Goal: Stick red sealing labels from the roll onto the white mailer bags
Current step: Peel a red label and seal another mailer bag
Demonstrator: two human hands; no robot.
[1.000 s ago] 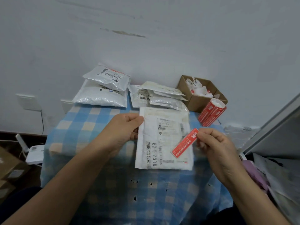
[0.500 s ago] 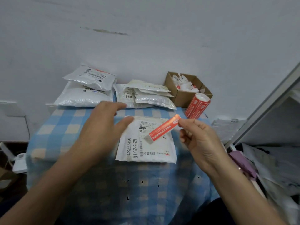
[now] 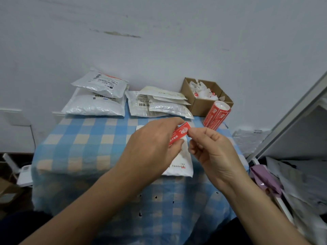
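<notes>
Here both hands meet over the counter [image 3: 85, 138], which is covered in a blue checked cloth. Left hand [image 3: 152, 147] and right hand [image 3: 212, 152] both pinch one red label [image 3: 180, 133], held tilted above the white mailer bag [image 3: 184, 163]; left fingers [image 3: 177, 145] are closed on its lower end, right fingers closed on its upper end. Whether the label touches the bag, cannot tell. The bag lies flat mid-counter, mostly hidden by the hands. Label roll [image 3: 216, 114] stands at 1 o'clock from the hands, just beside a cardboard box [image 3: 200, 105] of white scraps. Two stacks of mailers sit at the wall edge: one [image 3: 97, 99] at 11 o'clock, one [image 3: 159, 105] at 12 o'clock.
</notes>
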